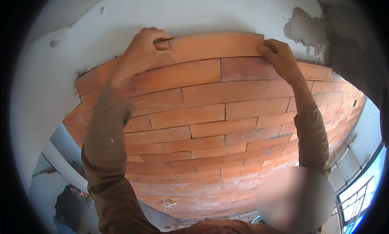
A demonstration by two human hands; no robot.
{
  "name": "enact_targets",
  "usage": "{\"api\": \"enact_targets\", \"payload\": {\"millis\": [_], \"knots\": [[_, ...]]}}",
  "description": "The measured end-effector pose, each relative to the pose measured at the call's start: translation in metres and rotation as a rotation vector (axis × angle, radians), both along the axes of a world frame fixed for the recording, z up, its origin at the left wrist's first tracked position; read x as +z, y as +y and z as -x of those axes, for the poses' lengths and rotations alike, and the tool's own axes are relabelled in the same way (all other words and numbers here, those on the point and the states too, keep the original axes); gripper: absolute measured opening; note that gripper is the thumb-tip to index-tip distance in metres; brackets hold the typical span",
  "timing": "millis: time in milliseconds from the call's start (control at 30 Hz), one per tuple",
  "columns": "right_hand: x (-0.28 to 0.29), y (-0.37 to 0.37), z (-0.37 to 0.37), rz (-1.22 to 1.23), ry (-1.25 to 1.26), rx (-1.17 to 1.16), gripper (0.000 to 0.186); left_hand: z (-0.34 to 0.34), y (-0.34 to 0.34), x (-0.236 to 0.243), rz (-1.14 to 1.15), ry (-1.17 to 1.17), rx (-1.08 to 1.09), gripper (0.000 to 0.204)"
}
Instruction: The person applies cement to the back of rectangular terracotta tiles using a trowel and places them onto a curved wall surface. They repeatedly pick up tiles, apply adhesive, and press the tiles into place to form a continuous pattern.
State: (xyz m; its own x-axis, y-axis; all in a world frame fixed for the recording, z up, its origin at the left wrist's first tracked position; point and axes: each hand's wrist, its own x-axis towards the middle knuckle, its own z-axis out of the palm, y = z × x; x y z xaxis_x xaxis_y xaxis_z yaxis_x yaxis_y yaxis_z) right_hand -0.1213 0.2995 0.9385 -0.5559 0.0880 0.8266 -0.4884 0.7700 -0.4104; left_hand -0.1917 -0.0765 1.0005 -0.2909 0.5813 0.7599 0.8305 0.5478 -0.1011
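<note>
The right hand (279,57) pinches a brick (219,45) at the wall's (206,147) upper edge. The half-open left hand (142,47) touches its left end.

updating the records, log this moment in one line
terracotta tile: above tiled rows | left hand: at its left end | right hand: thumb at its right end

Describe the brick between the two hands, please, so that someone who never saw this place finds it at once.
Look first at the wide brick wall, then at its top edge, against the pale plaster. There, above a darker reddish brick, lies the long orange brick. It alone has the left hand at one end and the right hand at the other.
</note>
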Motion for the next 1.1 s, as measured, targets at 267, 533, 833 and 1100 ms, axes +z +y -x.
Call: {"api": "enact_targets", "payload": {"millis": [267,533,833,1100], "knots": [[0.001,-0.003,0.002,0.047,0.005,0.009,0.044,0.001,-0.002,-0.002,-0.068,-0.009,-0.002,0.045],[0.003,-0.008,-0.004,0.06,-0.049,-0.009,0.044,-0.003,-0.002,-0.002,-0.09,-0.125,-0.038,0.047],[0.004,-0.01,-0.006,0.02,-0.015,-0.051,0.047,0.0,-0.002,0.0,-0.032,-0.072,0.027,0.05],[0.014,0.003,0.002,0.033,0.041,-0.038,0.05,0.004,-0.003,-0.002,-0.041,0.017,0.003,0.045]]}}
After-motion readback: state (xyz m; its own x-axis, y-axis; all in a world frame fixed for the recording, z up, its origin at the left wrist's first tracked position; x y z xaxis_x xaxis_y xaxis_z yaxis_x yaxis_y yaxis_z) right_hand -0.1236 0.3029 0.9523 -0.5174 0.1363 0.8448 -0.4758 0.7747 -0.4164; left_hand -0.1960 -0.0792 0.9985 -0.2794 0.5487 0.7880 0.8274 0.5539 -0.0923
